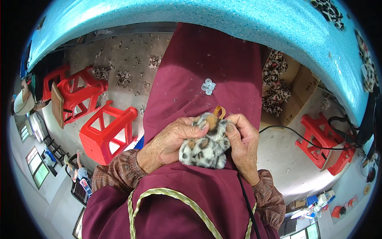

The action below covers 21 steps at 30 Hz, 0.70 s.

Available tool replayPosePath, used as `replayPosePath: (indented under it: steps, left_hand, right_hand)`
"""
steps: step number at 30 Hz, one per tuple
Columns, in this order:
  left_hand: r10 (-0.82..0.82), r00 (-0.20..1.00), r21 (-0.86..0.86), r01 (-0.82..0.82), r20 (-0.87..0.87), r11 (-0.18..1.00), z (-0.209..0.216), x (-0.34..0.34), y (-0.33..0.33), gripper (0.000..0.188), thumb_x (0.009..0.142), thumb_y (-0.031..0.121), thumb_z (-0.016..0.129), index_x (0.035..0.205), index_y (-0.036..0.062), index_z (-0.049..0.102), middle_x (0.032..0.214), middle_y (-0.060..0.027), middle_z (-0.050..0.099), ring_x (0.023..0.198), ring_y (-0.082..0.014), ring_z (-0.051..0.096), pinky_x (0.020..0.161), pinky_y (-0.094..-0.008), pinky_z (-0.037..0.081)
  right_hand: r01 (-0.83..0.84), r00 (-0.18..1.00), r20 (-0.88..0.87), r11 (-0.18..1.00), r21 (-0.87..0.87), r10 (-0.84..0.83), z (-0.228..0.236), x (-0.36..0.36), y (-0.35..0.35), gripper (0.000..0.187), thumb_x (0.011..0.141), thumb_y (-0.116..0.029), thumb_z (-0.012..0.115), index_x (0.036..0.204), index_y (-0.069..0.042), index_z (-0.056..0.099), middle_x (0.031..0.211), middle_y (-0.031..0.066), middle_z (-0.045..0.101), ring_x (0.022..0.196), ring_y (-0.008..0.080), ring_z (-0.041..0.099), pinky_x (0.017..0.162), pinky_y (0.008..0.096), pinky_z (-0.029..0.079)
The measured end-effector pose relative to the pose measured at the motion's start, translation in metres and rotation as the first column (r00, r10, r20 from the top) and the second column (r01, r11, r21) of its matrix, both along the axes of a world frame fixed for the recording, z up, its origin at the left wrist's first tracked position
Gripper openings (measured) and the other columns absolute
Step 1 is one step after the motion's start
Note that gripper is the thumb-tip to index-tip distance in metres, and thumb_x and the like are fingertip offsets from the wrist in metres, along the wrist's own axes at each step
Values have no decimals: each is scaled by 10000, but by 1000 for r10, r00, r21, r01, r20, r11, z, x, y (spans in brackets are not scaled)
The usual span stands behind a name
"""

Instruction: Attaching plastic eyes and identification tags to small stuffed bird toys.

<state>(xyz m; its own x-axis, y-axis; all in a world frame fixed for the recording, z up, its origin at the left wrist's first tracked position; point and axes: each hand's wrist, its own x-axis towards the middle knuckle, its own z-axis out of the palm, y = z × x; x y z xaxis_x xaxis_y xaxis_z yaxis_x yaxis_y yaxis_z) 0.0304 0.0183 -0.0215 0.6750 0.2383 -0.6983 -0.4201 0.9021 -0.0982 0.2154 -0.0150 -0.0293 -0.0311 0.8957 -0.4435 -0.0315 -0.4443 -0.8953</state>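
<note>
Tbh the white discs are just left loose on the apron, so they could probably get spilled onto the floor if the cloth gets tugged. The spotted plush is held over the apron, on the near side of the discs, clamped under the left hand's thumb and pinched at its right edge by the right hand.

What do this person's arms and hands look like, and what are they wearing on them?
The left hand and right hand are both bare: no gloves, and no rings that I can see. The left sleeve and right sleeve are brownish plaid, gathered at the wrists.
</note>
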Motion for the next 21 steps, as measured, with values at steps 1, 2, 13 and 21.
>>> replayPosePath:
  steps: [1,2,13,21]
  left_hand:
    - [-3,1000,2,3,3,1000,-1,1,1,336,900,176,611,1173,-5,540,1044,-96,652,907,-175,662,807,-303,557]
    - [11,1000,-9,-10,17,1000,0,2,3,337,893,177,618,1168,-1,540,1041,-93,650,902,-174,661,805,-303,554]
    - [-36,994,184,55,-104,981,0,-9,17,317,882,142,602,1139,-39,559,991,-146,665,829,-232,680,754,-347,572]
    - [63,992,285,-30,-106,958,2,-14,24,221,879,75,580,1066,-44,585,987,-176,667,845,-264,682,748,-373,581]
  right_hand:
    - [3,1000,3,1000,2,-3,0,0,1,183,926,-156,571,826,-5,543,701,-5,514,660,70,461,608,236,395]
    - [5,1000,4,1000,12,-5,0,1,2,180,926,-151,567,824,-5,542,701,-6,514,662,67,459,605,234,394]
    - [-273,961,107,944,187,257,9,17,27,126,867,-92,641,932,8,601,799,31,613,717,79,573,636,230,460]
    - [140,851,362,828,543,-381,85,122,134,57,855,-15,585,884,-7,633,666,15,579,624,58,529,554,209,427]
